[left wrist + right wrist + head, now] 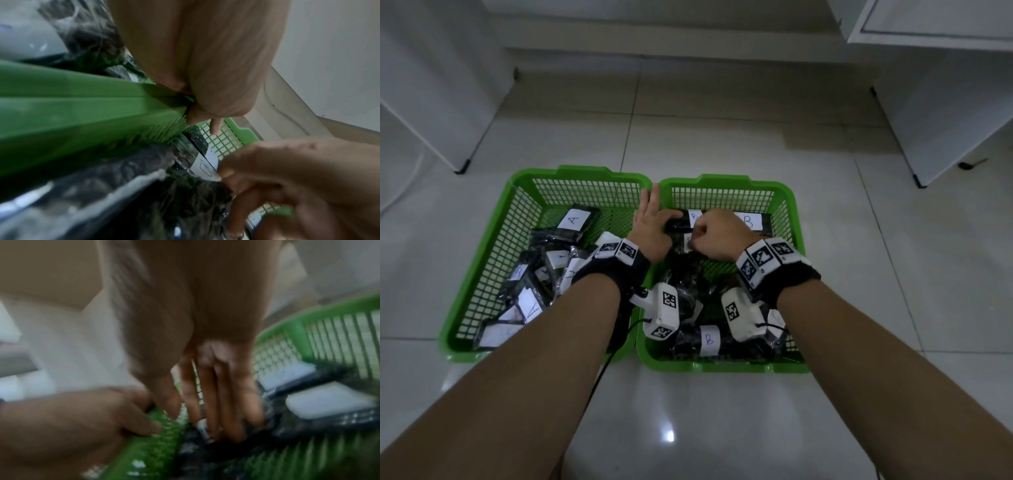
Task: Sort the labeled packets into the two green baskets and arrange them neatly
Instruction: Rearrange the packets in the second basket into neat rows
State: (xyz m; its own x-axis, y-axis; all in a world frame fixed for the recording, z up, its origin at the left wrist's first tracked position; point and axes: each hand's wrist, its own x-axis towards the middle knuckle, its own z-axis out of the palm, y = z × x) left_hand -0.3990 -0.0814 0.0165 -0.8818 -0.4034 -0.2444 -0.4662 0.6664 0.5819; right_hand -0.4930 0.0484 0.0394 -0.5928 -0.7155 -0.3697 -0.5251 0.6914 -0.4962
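Observation:
Two green baskets stand side by side on the floor. The left basket [582,170] holds several black packets labelled A [575,219]. The right basket [722,180] holds packets labelled B [751,221], one of them near the front [709,339]. My left hand [650,222] hovers over the two inner rims [82,105]. Its fingers point straight up and its thumb rests on a black packet [676,224]. My right hand [717,236] is curled, knuckles up, and pinches a B packet by its white label [203,167]. The right wrist view is blurred.
White cabinets on thin legs stand to the left [431,102] and to the right [945,120], with a wall step behind. Glossy tiled floor [688,428] surrounds the baskets. A black cable [602,370] hangs from my left wrist.

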